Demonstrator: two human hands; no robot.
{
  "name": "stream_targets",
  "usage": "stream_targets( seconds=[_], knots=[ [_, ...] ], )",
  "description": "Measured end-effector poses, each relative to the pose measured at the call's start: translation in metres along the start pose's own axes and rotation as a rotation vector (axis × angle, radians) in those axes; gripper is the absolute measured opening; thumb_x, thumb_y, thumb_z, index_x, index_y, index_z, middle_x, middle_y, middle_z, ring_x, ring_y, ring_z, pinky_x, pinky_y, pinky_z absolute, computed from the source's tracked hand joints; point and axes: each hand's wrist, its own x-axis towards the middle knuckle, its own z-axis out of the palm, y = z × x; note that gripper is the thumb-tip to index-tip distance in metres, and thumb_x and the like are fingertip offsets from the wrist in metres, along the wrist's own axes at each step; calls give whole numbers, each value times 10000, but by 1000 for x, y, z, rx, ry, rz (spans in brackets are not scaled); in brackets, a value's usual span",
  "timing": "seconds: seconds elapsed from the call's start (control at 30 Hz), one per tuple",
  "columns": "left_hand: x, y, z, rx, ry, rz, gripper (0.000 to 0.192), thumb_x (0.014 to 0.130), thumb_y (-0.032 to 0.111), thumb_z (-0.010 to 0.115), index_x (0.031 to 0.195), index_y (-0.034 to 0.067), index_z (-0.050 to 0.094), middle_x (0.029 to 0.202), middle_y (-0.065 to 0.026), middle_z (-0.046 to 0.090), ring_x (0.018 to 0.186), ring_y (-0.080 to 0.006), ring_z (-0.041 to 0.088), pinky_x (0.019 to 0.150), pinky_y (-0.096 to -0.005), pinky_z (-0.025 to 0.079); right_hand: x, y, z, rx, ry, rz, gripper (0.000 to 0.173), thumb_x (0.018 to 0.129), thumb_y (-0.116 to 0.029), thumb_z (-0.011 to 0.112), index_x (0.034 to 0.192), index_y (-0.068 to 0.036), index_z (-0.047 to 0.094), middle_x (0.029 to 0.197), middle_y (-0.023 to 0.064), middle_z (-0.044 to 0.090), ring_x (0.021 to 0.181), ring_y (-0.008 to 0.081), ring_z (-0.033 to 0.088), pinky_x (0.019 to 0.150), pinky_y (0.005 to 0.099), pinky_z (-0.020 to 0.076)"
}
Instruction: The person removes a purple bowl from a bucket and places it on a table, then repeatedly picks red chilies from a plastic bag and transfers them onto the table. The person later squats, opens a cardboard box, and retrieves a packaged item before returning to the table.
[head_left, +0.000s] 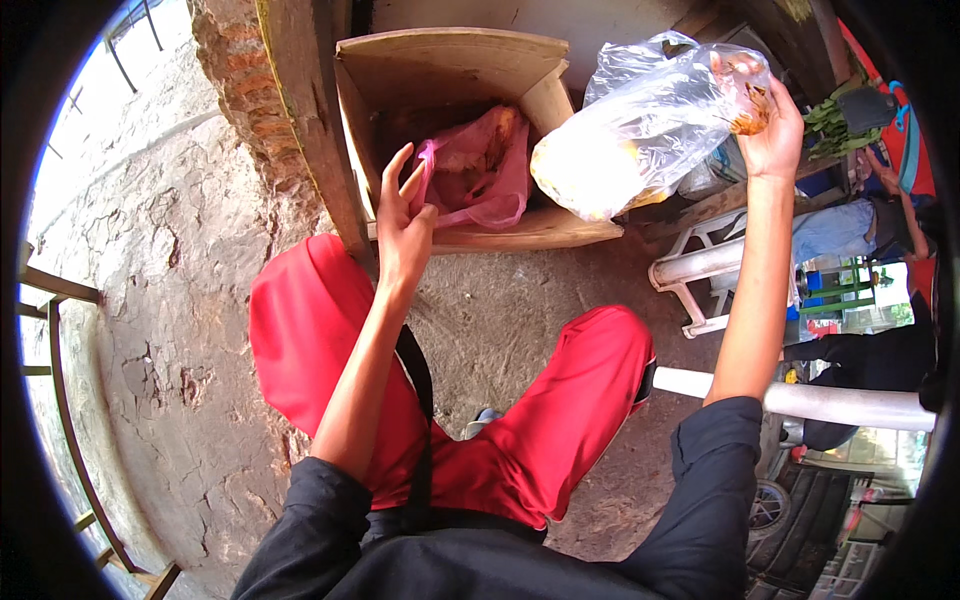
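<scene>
My left hand pinches the edge of a pink plastic bag and holds its mouth apart. The bag sits inside an open wooden box, with brownish contents that I cannot make out. Raised to the right of the box, my right hand grips a clear plastic bag. Some of its fingers show through the film, next to a brown-orange piece. The lower end of the clear bag hangs over the box's right edge; glare washes out most of its contents there.
A cracked plaster wall and a wooden post stand on the left. White plastic furniture is on the right, with people beyond it. Green leaves lie at the upper right. A small wheel shows lower right.
</scene>
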Motion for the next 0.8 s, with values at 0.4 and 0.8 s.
stream_targets(
  seconds=[0.4,0.8],
  knots=[
    [2,7,0,-193,103,2,817,779,-224,368,1507,139,300,1513,-221,411,1429,-232,380,933,-213,445,0,-2,-14,-31,75,25,336,1002,-161,469,1235,62,565,1246,173,635,1213,298,566,1096,459,385],
    [3,5,-1,-163,83,5,814,757,-222,393,1488,132,337,1488,-201,439,1373,-197,438,924,-201,431,6,18,-15,-64,200,6,315,979,-164,513,1193,55,587,1235,179,639,1205,303,567,1103,458,379]
  ],
)
